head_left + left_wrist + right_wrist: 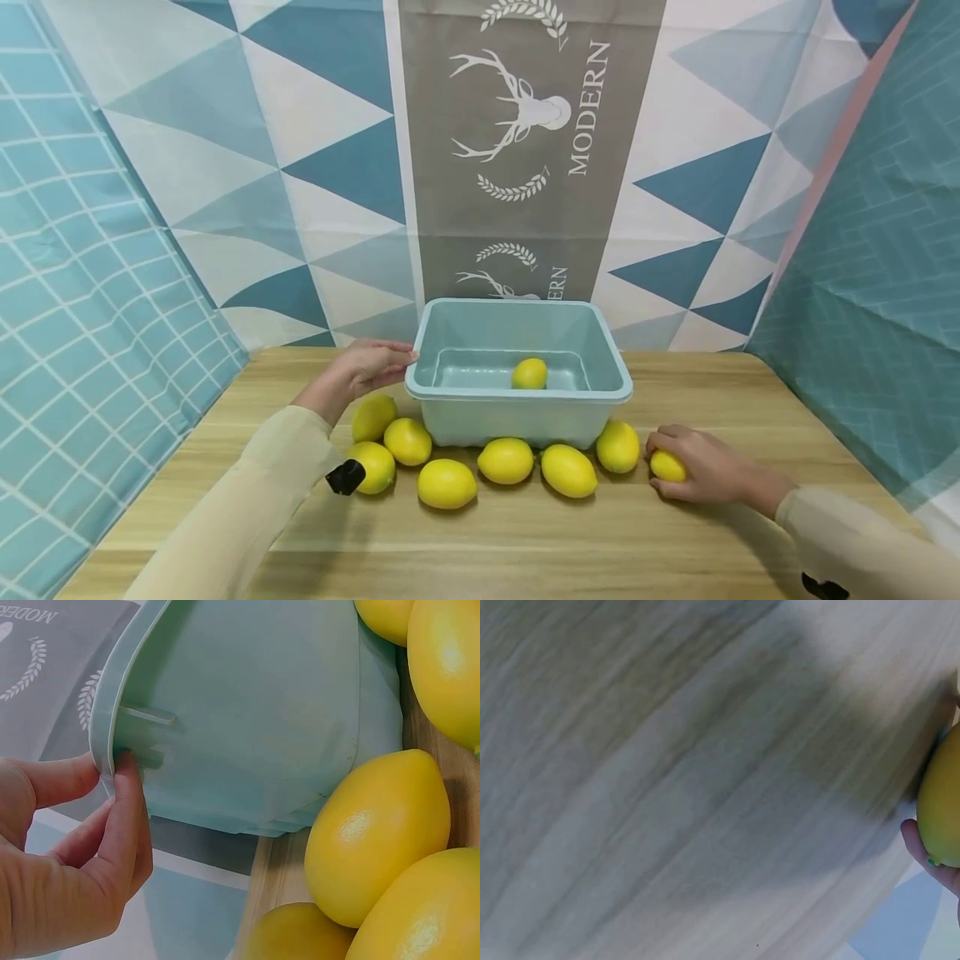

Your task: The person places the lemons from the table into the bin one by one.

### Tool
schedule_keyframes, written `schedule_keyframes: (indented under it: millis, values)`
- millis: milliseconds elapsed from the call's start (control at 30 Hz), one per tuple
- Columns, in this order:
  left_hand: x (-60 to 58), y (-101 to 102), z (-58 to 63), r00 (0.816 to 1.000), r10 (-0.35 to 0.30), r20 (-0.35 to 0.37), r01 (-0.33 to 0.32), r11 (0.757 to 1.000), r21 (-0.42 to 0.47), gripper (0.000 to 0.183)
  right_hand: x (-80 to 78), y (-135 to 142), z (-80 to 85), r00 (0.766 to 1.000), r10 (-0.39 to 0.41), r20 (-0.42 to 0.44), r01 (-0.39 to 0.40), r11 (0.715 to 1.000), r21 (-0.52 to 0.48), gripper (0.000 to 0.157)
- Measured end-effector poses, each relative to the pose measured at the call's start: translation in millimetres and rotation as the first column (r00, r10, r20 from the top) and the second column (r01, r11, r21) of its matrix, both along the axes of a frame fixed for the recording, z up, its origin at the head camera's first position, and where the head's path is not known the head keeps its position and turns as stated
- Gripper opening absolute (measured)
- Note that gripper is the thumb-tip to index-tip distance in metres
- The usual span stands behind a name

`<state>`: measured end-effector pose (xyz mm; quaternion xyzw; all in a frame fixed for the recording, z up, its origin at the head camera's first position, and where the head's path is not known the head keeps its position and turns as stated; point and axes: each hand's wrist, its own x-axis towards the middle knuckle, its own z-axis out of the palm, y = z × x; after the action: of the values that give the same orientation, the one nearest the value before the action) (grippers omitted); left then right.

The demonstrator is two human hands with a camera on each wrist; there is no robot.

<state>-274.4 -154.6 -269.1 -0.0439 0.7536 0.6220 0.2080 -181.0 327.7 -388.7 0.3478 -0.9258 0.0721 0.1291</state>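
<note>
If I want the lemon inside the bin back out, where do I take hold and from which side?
Probably best around the rounded middle of the lemon, coming down from above. The bin is open on top with walls all round, so a sideways approach looks blocked. The lemon's underside is hidden, so how it rests can't be told.

The flat, light brown wooden table [487, 554] has an open, pale blue-green plastic box [517, 417] on it. Seven oval yellow lemons [447, 483] lie near the box.
</note>
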Motion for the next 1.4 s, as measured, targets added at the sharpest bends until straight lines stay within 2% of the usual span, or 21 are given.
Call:
schedule_keyframes:
  millis: [200, 533, 767, 900, 1133, 1400]
  values:
    - [0.9, -1.6, -2.6, 1.000, -0.015, -0.012, 0.015, 1.000, 0.000, 0.049, 3.6, -0.1, 1.0, 1.000, 0.012, 0.025, -0.011, 1.000, -0.011, 0.033]
    - [2.0, -0.5, 0.5, 1.000, -0.016, -0.017, 0.016, 1.000, 0.005, 0.050, 5.7, 2.0, 7.3, 0.997, 0.054, 0.056, -0.053, 0.999, -0.012, 0.041]
    - [3.7, -2.5, 1.4, 0.999, -0.024, -0.024, 0.024, 1.000, 0.003, 0.049, 5.9, 2.1, 10.3, 0.997, 0.080, -0.024, -0.079, 0.996, 0.028, 0.037]
    - [5.8, -3.6, 3.7, 0.999, -0.040, -0.036, 0.041, 0.999, 0.019, 0.051, 5.7, 1.7, 14.4, 0.996, 0.081, -0.028, -0.079, 0.996, 0.047, 0.036]
    - [1.2, -0.5, 1.4, 0.999, -0.023, -0.032, 0.022, 1.000, -0.012, 0.049, 0.1, 3.0, 20.3, 0.993, 0.080, -0.085, -0.075, 0.996, 0.054, 0.036]
    - [1.0, 1.3, -0.1, 1.000, -0.001, -0.005, 0.001, 1.000, -0.010, 0.048, -3.5, 4.5, 26.8, 0.981, 0.136, -0.140, -0.130, 0.990, 0.052, 0.038]
